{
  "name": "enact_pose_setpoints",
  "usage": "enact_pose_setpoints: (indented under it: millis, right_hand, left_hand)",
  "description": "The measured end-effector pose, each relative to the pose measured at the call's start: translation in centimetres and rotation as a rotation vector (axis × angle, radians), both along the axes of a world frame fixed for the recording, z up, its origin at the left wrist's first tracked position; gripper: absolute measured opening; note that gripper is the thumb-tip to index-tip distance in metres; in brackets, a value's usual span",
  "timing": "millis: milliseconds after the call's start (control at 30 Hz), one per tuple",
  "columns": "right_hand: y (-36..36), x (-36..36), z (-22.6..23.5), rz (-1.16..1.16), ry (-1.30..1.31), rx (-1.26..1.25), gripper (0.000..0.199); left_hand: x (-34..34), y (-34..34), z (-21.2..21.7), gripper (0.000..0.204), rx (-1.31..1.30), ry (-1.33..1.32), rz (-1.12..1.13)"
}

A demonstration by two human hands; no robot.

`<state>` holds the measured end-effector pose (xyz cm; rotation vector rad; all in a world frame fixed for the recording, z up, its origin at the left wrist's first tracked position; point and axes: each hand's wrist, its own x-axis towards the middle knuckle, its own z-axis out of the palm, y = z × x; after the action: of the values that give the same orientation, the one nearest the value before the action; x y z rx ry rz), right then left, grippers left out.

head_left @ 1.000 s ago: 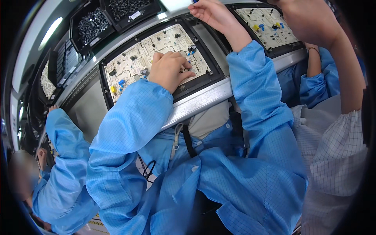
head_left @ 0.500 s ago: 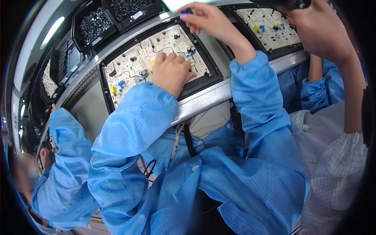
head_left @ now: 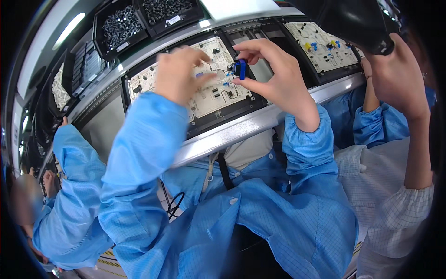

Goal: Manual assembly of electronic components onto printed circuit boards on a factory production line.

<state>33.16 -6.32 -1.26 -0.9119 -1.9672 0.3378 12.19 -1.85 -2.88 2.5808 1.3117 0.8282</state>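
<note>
In my right hand point(head_left: 278, 74), thumb and fingers are curved around a small blue and black block-shaped component point(head_left: 241, 69) just above a circuit board point(head_left: 204, 108). The pale board sits in a black frame and carries black, blue and yellow parts. My left hand point(head_left: 179, 74), smeared by motion, hovers over the board's middle with thumb and forefinger apart. No held part shows in it. A small bluish spot lies between those fingers, too blurred to tell what it is. Part of the board is hidden behind my left hand.
Black bins of dark small parts point(head_left: 121, 28) stand beyond the rail, with a bin of white parts point(head_left: 60, 88) at left. A second framed board point(head_left: 320, 44) lies to the right. There, another person's hand point(head_left: 399, 79) is beside a large black object point(head_left: 348, 23). Another worker's sleeve point(head_left: 74, 158) is at left.
My right hand has come down toward the board with the blue and black component. My left hand has lifted and moved left, its fingers spreading.
</note>
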Motion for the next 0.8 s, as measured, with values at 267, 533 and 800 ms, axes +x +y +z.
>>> enact_pose_setpoints:
  millis: [267,533,800]
  right_hand:
    - [-0.2,-0.3,0.1,0.004,-0.09,-0.122,0.035]
    - [1.7,-0.1,-2.8,0.117,-0.277,-0.461,0.034]
    - [2.6,0.0,-3.9,0.09,-0.388,-0.463,0.035]
  left_hand:
    - [-14.4,14.1,-1.0,0.019,0.237,-0.269,0.358]
    - [-22.6,28.7,-8.1,0.029,0.111,0.108,0.48]
    - [-16.2,23.1,-2.2,0.021,-0.229,0.115,0.441]
